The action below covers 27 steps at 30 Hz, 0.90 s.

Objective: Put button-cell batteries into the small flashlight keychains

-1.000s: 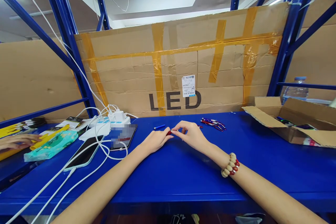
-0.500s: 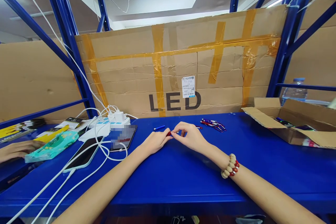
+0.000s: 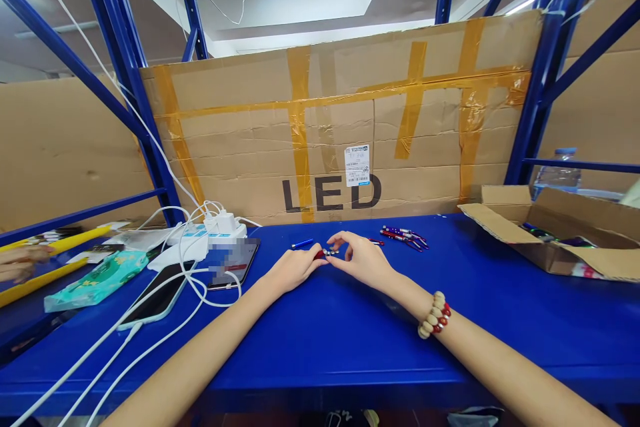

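Above the blue tabletop, my left hand (image 3: 296, 268) is closed on a small red pen (image 3: 319, 255), its fingers hiding much of it. A short silver and dark part (image 3: 330, 253) shows beside the red, between my two hands. My right hand (image 3: 361, 259) meets it there, thumb low and index finger arched above, the fingertips around that silver part. How firmly they press is too small to tell. A blue pen piece (image 3: 303, 244) lies just behind my left hand. Behind my right hand a red pen piece (image 3: 376, 242) shows partly, with several red and purple pens (image 3: 406, 237) heaped beyond.
At left are a phone (image 3: 157, 297) with white cables, a dark-screened device (image 3: 240, 263), a power strip (image 3: 225, 230) and a green packet (image 3: 97, 279). Another person's hand (image 3: 23, 263) holds yellow strips. An open carton (image 3: 550, 260) stands right; a cardboard wall (image 3: 425, 180) closes the back.
My right index finger has lifted from its pinch against the thumb, and a silver part now shows beside the red. At far left, the other person's hand has raised yellow strips.
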Motion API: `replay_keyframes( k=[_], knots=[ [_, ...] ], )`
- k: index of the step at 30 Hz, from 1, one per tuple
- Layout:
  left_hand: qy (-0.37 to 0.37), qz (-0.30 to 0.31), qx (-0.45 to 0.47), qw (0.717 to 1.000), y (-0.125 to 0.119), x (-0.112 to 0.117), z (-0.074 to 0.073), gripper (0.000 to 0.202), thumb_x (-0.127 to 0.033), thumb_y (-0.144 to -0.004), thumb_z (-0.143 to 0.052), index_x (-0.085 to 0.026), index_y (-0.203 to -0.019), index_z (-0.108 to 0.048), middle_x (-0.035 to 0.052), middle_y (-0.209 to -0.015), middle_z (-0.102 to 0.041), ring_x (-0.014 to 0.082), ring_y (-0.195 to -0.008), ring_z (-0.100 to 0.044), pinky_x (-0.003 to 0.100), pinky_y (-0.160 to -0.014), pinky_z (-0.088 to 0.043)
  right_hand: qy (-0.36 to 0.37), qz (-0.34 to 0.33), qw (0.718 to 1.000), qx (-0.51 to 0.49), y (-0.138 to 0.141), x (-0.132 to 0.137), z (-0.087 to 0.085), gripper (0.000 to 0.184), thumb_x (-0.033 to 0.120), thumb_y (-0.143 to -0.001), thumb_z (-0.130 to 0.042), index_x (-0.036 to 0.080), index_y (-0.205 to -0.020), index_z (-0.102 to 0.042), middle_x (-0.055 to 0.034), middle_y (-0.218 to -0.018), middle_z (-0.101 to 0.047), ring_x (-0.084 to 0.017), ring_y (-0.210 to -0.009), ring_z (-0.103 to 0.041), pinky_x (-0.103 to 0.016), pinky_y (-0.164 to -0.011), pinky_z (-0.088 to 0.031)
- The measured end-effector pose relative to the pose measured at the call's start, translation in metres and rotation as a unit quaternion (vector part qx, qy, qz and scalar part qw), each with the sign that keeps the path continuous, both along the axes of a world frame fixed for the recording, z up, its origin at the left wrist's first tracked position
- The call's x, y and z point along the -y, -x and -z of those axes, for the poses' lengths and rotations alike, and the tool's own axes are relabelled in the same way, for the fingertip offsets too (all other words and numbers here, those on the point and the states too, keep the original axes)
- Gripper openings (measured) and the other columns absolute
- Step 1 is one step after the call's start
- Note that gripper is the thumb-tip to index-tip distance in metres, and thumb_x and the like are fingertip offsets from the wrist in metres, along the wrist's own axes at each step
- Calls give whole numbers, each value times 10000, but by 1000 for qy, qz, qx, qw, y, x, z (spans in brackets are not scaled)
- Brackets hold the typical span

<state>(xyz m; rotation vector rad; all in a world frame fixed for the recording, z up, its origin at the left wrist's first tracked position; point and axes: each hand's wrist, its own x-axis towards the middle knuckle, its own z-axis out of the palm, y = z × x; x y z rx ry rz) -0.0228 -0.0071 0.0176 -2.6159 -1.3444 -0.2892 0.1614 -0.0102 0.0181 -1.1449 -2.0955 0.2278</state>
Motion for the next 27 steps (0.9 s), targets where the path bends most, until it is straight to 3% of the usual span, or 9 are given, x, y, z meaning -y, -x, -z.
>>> replay_keyframes(
  k=[7,16,22,27],
  knots=[
    [2,-5,15,1000,1,-3,1,262,-398,-928,-274,-195,-989,-428,50,-955,-664,233,-857,-642,278,-623,-462,45,40,990,131,-8,-8,8,359,325,-741,-586,200,-1077,-596,-63,-1016,-574,-177,-867,-568,-261,-674,-429],
    [-5,2,11,1000,-1,-1,2,270,-401,-929,-269,-193,-991,-430,55,-968,-666,232,-857,-642,281,-626,-462,54,26,982,179,-8,-8,12,455,357,-823,-487,215,-1256,-480,-101,-1083,-515,-226,-1016,-510,-332,-841,-411],
    [-11,-2,4,1000,0,-2,4,282,-405,-929,-263,-191,-999,-433,57,-956,-667,229,-846,-644,277,-624,-461,62,20,978,197,-8,-10,14,447,379,-848,-437,213,-1262,-471,-98,-1061,-517,-211,-940,-554,-323,-803,-419],
    [-18,0,4,1000,1,-3,5,266,-404,-929,-260,-204,-984,-426,44,-943,-669,223,-833,-646,273,-614,-457,63,21,985,162,-8,-7,10,302,326,-804,-506,212,-1074,-580,-55,-984,-577,-175,-847,-584,-276,-723,-427]
  ],
)
